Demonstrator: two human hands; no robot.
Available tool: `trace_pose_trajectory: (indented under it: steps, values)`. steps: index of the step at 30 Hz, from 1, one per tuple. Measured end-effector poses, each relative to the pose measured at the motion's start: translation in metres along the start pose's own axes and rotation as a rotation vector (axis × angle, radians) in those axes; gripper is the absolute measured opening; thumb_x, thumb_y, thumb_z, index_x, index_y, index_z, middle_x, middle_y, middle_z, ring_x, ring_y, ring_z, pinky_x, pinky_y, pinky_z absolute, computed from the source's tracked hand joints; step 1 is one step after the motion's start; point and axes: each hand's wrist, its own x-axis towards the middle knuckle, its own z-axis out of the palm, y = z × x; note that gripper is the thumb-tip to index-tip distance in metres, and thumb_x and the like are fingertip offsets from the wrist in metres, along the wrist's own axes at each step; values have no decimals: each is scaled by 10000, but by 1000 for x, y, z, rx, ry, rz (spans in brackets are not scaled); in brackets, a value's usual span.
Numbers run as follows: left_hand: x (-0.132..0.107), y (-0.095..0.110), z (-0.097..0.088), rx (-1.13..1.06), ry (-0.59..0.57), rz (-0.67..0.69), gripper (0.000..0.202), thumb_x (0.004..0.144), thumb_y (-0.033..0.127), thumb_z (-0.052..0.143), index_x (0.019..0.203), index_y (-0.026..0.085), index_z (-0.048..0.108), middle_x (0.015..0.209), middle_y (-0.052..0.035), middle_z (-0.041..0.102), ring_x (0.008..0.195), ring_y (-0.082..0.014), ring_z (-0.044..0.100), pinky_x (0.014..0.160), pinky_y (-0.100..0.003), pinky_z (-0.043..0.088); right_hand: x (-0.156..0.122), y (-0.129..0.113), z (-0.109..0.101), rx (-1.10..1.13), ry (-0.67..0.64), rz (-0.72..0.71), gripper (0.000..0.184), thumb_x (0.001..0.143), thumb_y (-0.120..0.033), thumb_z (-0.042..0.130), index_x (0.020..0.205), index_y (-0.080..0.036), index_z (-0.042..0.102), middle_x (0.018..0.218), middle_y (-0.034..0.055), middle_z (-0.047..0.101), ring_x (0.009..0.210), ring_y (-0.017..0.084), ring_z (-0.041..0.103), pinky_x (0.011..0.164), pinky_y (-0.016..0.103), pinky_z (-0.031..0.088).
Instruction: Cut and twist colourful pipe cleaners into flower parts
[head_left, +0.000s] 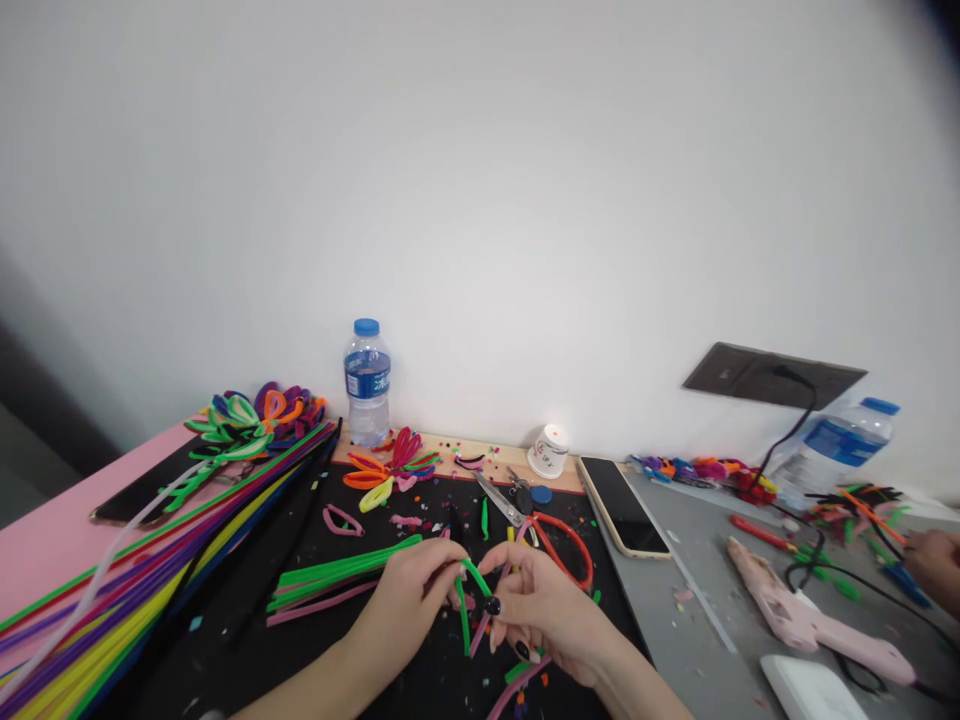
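My left hand [409, 600] and my right hand [536, 605] meet over a black mat [300, 660], both pinched on a bent green pipe cleaner [471, 590]. A pink pipe cleaner [480, 632] hangs below the fingers, seemingly twisted with the green one. Just left of my left hand lies a small bundle of green and pink pipe cleaners [337, 580]. Red-handled scissors [551, 540] lie just beyond my right hand.
A long multicoloured bundle of pipe cleaners [142, 590] runs along the left. Finished pipe-cleaner flowers [390, 470], a water bottle [367, 385], a small white cup [548, 450], a phone [622, 505] and a pink glue gun [810, 620] stand around. Another person's hand [937, 570] shows at the far right.
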Motion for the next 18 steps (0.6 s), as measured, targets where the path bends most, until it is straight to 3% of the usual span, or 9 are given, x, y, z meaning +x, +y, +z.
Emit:
trace_pose_trajectory:
  steps: [9, 13, 18]
  values:
    - [-2, 0, -1, 86, 33, 105, 173, 851, 197, 442, 814, 180, 610, 665, 1, 598, 592, -114, 578, 609, -197, 434, 2, 5, 3, -59, 29, 91, 360, 604, -185, 649, 925, -157, 488, 464, -56, 598, 289, 43, 407, 298, 123, 258]
    - [-2, -3, -2, 86, 50, 114, 164, 853, 199, 442, 848, 180, 605, 654, 3, 606, 578, -114, 584, 618, -203, 443, 3, 5, 3, -68, 23, 95, 215, 614, -251, 655, 717, -129, 510, 509, 26, 651, 285, 43, 428, 287, 132, 281]
    - [0, -5, -4, 102, 70, 100, 171, 855, 204, 437, 850, 177, 605, 657, 0, 603, 598, -120, 590, 616, -205, 448, 4, 7, 0, -64, -57, 117, 297, 656, -372, 637, 583, -128, 484, 507, 43, 645, 287, 48, 461, 280, 133, 300]
